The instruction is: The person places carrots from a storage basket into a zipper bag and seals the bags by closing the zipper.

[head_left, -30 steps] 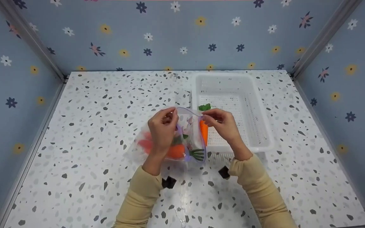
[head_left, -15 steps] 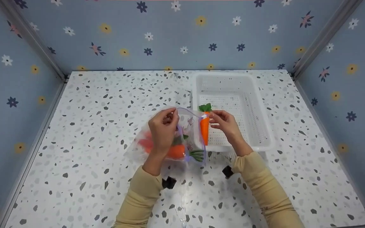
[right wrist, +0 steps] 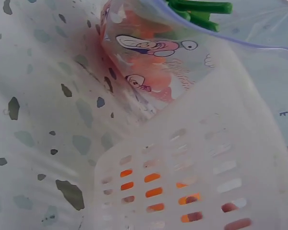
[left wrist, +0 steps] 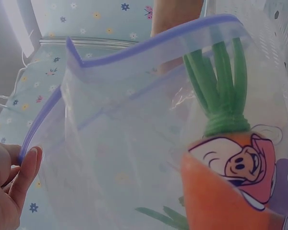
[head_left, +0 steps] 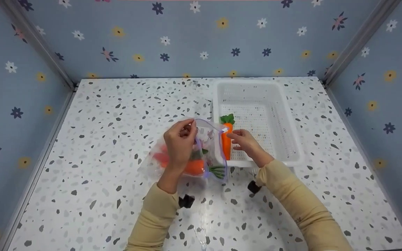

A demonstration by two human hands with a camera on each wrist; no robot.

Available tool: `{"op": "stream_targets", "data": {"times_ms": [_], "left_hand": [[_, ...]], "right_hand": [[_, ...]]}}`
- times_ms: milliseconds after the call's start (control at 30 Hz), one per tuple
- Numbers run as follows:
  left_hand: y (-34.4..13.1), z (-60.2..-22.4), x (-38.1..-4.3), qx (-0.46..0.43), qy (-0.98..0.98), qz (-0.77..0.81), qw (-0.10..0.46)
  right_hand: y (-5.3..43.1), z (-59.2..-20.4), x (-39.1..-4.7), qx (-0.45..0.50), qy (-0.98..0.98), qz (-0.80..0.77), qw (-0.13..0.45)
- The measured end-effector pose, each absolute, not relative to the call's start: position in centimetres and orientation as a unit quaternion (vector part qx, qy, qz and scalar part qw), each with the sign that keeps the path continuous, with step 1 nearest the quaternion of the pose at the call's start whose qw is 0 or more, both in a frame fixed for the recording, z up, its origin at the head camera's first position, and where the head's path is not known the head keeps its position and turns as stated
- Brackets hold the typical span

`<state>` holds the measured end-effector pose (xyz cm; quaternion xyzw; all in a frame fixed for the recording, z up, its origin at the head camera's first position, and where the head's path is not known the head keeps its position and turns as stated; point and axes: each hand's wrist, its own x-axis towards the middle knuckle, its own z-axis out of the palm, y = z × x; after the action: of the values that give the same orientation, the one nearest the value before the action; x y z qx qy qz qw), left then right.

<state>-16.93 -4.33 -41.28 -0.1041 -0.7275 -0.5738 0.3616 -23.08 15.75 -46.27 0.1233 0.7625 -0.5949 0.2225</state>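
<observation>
My left hand [head_left: 180, 143] pinches the purple-edged rim of a clear zip bag [head_left: 210, 146] and holds its mouth apart. Through the film show a toy carrot [left wrist: 206, 206] with thick green stalks and, in the head view, a blurred red shape [head_left: 159, 157]. The bag's right edge overlaps the near left corner of a white perforated basket [head_left: 292, 129]. A second carrot [head_left: 226, 143] with leafy green top lies in that basket along its left side. My right hand [head_left: 248, 143] hovers beside this carrot, fingers loosely bent and holding nothing.
The speckled white table [head_left: 117, 104] runs back to a blue flowered wall [head_left: 183, 38], with similar panels at both sides. Small black blocks [head_left: 187, 201] sit at the sleeves' cuffs. The basket wall rises between the right wrist camera and the orange inside.
My right hand has let go of the bag's rim and moved slightly right and down, uncovering the carrot in the basket. My left hand keeps its pinch on the bag.
</observation>
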Motion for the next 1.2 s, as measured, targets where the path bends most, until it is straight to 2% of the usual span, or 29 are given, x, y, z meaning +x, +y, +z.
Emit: {"op": "stream_targets", "data": {"times_ms": [233, 667, 867, 1200], "left_hand": [[-4.3, -41.4, -16.9, -0.102, -0.729, -0.572, 0.362], [-4.2, -41.5, -16.9, -0.102, -0.723, -0.580, 0.361], [-4.2, -41.4, -16.9, -0.099, -0.724, -0.580, 0.361], [-4.3, -41.4, -17.0, -0.102, -0.724, -0.574, 0.368]], "right_hand": [[15.3, -46.9, -23.2, 0.173, 0.774, -0.548, 0.268], [15.1, -47.6, -23.5, 0.166, 0.757, -0.525, 0.352], [15.0, -47.7, -23.6, 0.159, 0.719, -0.574, 0.358], [14.9, -47.5, -23.3, 0.127, 0.712, -0.611, 0.322]]}}
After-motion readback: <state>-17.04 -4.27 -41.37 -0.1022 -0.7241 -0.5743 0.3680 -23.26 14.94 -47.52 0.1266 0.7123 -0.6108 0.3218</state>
